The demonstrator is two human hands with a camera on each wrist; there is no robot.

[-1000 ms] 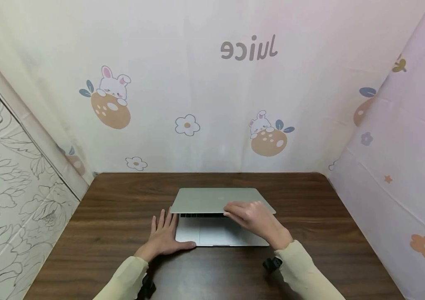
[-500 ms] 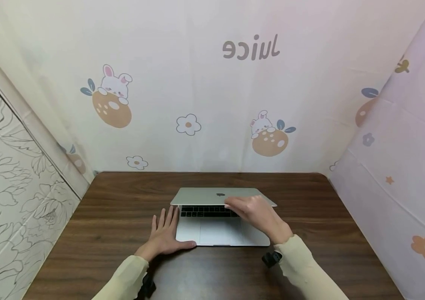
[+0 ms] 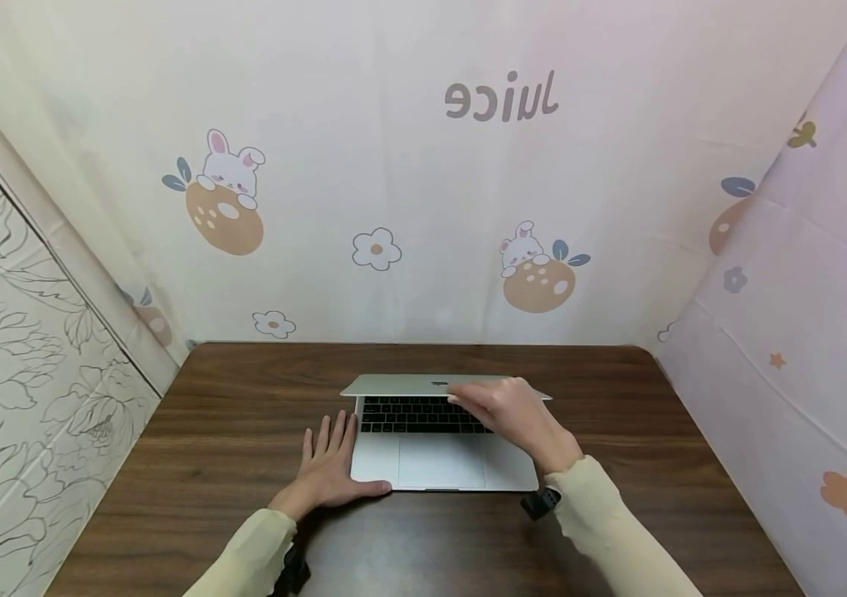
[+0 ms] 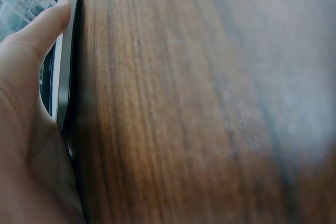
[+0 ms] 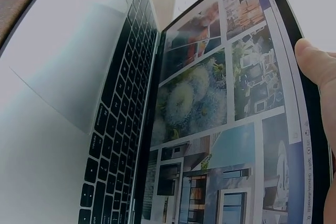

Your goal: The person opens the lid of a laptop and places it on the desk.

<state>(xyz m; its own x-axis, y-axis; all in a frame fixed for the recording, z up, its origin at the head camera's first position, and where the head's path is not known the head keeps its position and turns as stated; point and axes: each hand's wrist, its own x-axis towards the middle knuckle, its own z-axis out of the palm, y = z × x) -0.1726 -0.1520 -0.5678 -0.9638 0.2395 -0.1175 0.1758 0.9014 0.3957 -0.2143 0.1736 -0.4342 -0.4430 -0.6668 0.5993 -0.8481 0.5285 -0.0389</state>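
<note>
A silver laptop [image 3: 374, 464] lies on the table with its lid [image 3: 393, 385] partly raised, leaning over the black keyboard [image 3: 416, 414]. My right hand [image 3: 518, 421] grips the lid's upper edge, thumb [image 5: 314, 62] on the dark bezel in the right wrist view. There the lit screen [image 5: 194, 95] shows a page of several pictures. At the laptop's left side my left hand [image 3: 328, 474] is spread on the tabletop, fingers straight and pointing away. Its thumb [image 4: 47, 27] lies on the front edge of the laptop's base.
The dark wood-grain table [image 3: 244, 398] runs back to a pale curtain [image 3: 304, 166] printed with rabbits, fruit and flowers. Fabric also hangs at both sides. Black wrist cameras sit under both cream sleeves [image 3: 610, 522].
The right hand has swung the lid farther up and back. More of the keyboard and trackpad shows than before. The left hand has kept its place beside the base.
</note>
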